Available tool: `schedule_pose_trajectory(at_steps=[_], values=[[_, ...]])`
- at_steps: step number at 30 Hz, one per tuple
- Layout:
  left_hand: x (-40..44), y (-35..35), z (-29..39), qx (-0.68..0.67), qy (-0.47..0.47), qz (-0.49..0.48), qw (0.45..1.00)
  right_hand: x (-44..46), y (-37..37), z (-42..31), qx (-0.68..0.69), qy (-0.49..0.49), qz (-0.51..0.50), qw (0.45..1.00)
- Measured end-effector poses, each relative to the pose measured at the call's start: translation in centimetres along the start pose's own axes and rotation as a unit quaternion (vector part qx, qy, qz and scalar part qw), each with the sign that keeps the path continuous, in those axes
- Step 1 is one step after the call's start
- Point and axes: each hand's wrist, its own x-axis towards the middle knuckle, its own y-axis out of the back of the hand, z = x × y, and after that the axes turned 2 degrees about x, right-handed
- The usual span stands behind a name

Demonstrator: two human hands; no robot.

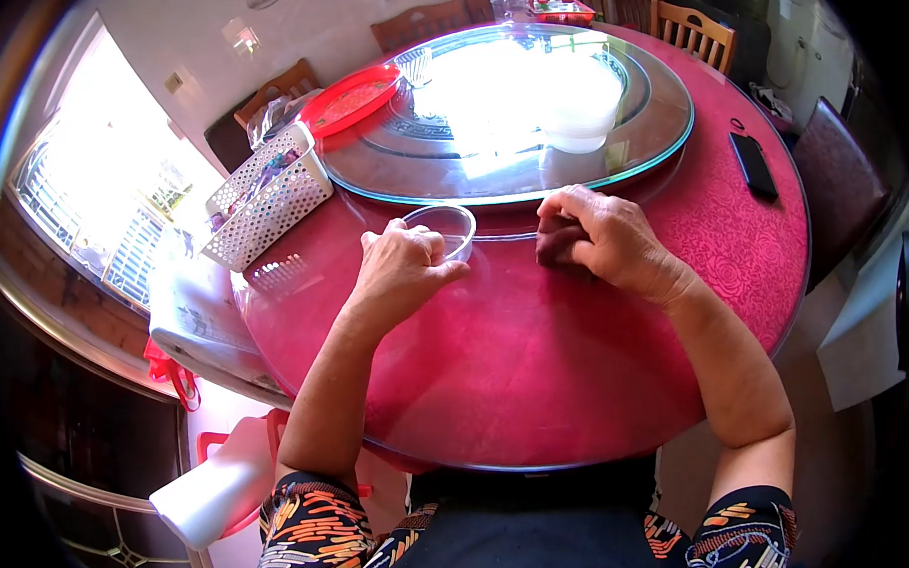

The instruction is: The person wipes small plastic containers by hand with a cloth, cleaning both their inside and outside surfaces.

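A small clear round container (458,246) stands on the red-covered table, in front of the glass turntable. My left hand (405,259) is at its left side, with curled fingers against its rim. To the right, my right hand (608,234) hovers over the table with its fingers bent together; whether something is between them is hidden. Beyond my hands, a stack of whitish clear containers (580,123) rests on the glass turntable (498,181), partly washed out by glare.
A white perforated basket (277,203) with small items sits at the table's left. A red tray (349,102) lies on the turntable's left edge. On the right side of the table (611,390) is a black phone (752,166). Wooden chairs (691,34) stand behind.
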Motion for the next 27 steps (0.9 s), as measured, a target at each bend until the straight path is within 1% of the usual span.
schedule_pose_trajectory(at_steps=[1,2,3,4,5,8,9,11,12,13,15,16,19,20,23,24,27], values=[[0.0,0.2,0.1,0.018,0.001,-0.014,1.0,0.0,0.1,-0.3,0.0,-0.006,-0.025,1.0],[0.0,0.6,0.3,0.016,0.031,-0.066,0.997,0.0,0.5,-0.8,-0.001,-0.012,-0.049,0.999],[-0.1,0.5,0.3,0.031,0.024,-0.054,0.998,0.0,1.0,-1.4,-0.001,-0.017,-0.074,0.997],[-0.2,0.4,0.3,0.045,0.017,-0.041,0.998,0.1,1.3,-1.7,0.028,-0.041,-0.103,0.993],[-0.3,0.3,0.4,0.06,0.01,-0.029,0.998,0.1,1.3,-1.6,0.017,-0.021,-0.109,0.994],[-0.1,0.8,0.9,0.097,-0.047,0.09,0.99,-0.1,1.5,-1.0,-0.022,0.037,-0.115,0.992],[0.2,0.3,0.8,0.046,-0.102,0.146,0.983,-0.3,1.7,-1.0,-0.041,0.056,-0.109,0.992],[0.8,-1.1,0.4,-0.058,-0.207,0.254,0.943,-0.4,2.2,-1.3,-0.067,0.086,-0.111,0.988],[0.5,-0.8,1.4,-0.061,-0.247,0.265,0.93,-0.4,2.5,-1.4,-0.075,0.097,-0.119,0.985],[0.2,-0.9,2.4,-0.105,-0.245,0.249,0.931,-0.4,2.9,-1.7,-0.083,0.107,-0.126,0.983],[-0.3,-1.7,4.1,-0.193,-0.239,0.212,0.928,-0.5,3.8,-2.2,-0.069,0.089,-0.136,0.984],[-0.4,-2.4,4.1,-0.2,-0.242,0.187,0.931,-0.5,4.1,-2.3,-0.062,0.08,-0.141,0.985],[-0.4,-4.2,4.9,-0.288,-0.175,0.122,0.933,-0.3,4.5,-2.0,-0.002,0.027,-0.142,0.989],[-0.4,-4.7,4.9,-0.293,-0.159,0.101,0.937,-0.2,4.6,-1.8,0.009,-0.007,-0.147,0.989],[-0.2,-6.0,4.9,-0.292,-0.16,0.071,0.94,-0.2,4.3,-0.5,-0.005,-0.009,-0.114,0.993],[-0.2,-6.3,4.9,-0.285,-0.161,0.056,0.943,-0.1,4.9,-1.2,-0.03,-0.036,-0.127,0.991],[-0.5,-6.4,5.2,-0.23,-0.203,0.053,0.95,0.0,4.1,0.8,-0.071,-0.1,-0.094,0.988]])
